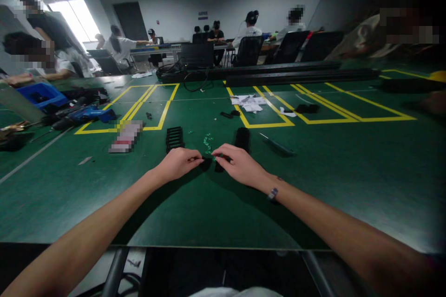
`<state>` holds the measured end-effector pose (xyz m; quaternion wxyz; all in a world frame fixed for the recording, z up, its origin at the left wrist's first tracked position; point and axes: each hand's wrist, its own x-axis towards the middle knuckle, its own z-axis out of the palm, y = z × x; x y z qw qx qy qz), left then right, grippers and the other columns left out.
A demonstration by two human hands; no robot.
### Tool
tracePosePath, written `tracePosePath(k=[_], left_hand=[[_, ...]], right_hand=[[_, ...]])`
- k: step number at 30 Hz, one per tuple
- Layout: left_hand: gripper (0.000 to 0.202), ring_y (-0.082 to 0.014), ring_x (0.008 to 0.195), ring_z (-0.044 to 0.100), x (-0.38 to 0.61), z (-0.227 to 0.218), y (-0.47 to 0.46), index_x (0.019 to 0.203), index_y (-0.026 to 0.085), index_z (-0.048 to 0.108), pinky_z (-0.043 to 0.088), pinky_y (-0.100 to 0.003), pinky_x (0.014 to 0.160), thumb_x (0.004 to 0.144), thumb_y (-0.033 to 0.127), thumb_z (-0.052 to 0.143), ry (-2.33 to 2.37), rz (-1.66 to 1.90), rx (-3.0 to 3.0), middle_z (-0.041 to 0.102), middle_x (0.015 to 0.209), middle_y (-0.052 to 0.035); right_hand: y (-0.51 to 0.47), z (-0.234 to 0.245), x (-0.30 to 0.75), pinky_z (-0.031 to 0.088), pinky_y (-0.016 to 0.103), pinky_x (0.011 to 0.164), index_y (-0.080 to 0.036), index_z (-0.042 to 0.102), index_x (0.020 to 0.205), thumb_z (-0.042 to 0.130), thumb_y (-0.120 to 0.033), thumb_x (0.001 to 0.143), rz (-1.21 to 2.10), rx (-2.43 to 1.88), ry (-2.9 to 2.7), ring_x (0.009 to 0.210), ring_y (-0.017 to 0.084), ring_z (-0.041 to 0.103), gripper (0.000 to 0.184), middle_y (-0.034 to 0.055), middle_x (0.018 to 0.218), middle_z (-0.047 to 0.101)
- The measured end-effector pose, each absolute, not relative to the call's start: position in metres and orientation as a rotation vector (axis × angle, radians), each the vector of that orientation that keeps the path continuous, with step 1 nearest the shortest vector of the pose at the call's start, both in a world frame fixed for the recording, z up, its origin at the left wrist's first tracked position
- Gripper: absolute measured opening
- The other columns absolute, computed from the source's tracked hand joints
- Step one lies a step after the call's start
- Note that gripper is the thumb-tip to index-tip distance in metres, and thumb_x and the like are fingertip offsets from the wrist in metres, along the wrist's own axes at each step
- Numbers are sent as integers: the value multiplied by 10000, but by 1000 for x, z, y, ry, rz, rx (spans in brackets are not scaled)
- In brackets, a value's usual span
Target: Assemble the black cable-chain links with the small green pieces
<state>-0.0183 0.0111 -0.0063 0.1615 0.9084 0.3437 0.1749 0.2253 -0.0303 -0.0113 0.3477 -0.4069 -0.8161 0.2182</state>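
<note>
Through the head camera, I see the left hand (186,160) pinching a small, black, plastic-looking part (208,162), seemingly to steady it, inward from the middle of the table's (209,222) near edge. The right hand (237,161) is narrowly curled beside it, contents unclear; shiny green bits (208,143) lie just beyond, presumably for easy reach.

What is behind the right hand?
A black block shows just behind the right hand. Its near end is covered by the hand, so that part cannot be seen.
</note>
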Motion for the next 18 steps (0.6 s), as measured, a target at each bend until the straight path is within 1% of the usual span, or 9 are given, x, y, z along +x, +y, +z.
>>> tracePosePath(k=[2,4,6,8,10,13,16,18], left_hand=[[192,-102,636,557,-19,-8,12,963,188,706,359,-202,606,950,317,565,999,532,2572,658,754,-2],[187,-98,631,544,-19,-9,13,964,185,699,355,-200,605,945,322,574,1011,565,2548,645,736,5],[211,-95,613,521,-20,-10,14,941,174,692,347,-198,594,947,346,570,1025,611,2521,619,699,11],[270,-91,586,486,-21,-11,15,893,157,678,328,-197,568,956,387,551,1047,668,2492,585,659,15],[341,-87,557,440,-20,-10,15,819,143,651,298,-199,542,965,426,527,1070,723,2473,540,616,22],[414,-79,543,389,-19,-7,14,706,137,579,269,-205,538,979,437,496,1069,768,2504,473,580,33],[435,-74,535,356,-21,0,13,653,140,515,256,-216,545,990,412,478,1087,852,2547,424,569,41],[427,-74,526,351,-26,7,13,642,143,500,253,-225,544,987,393,481,1132,959,2555,410,565,42]], right_hand=[[-30,-13,224,478,301,824,-201,681,1107,526,-125,970,566,-1047,-2090,941,175,612,221,60,1064,640],[-30,-14,223,477,289,790,-194,676,1090,533,-143,970,568,-1058,-2051,904,168,606,193,60,1045,628],[-30,-13,222,465,270,711,-182,663,1039,549,-183,969,572,-1094,-2007,829,157,590,134,54,984,613],[-31,-12,222,426,256,630,-175,627,937,582,-236,958,567,-1142,-1957,735,144,551,79,33,884,586],[-33,-10,222,371,250,574,-182,551,820,623,-282,935,546,-1186,-1906,655,131,488,168,-1,771,534],[-33,-8,222,294,250,543,-199,392,687,633,-271,913,497,-1201,-1846,583,113,378,338,-43,644,400],[-34,-6,223,252,256,537,-204,251,624,586,-241,914,469,-1163,-1812,550,103,283,445,-53,592,278],[-36,-3,225,239,256,529,-205,203,610,564,-247,910,479,-1128,-1786,533,97,246,472,-54,575,235]])
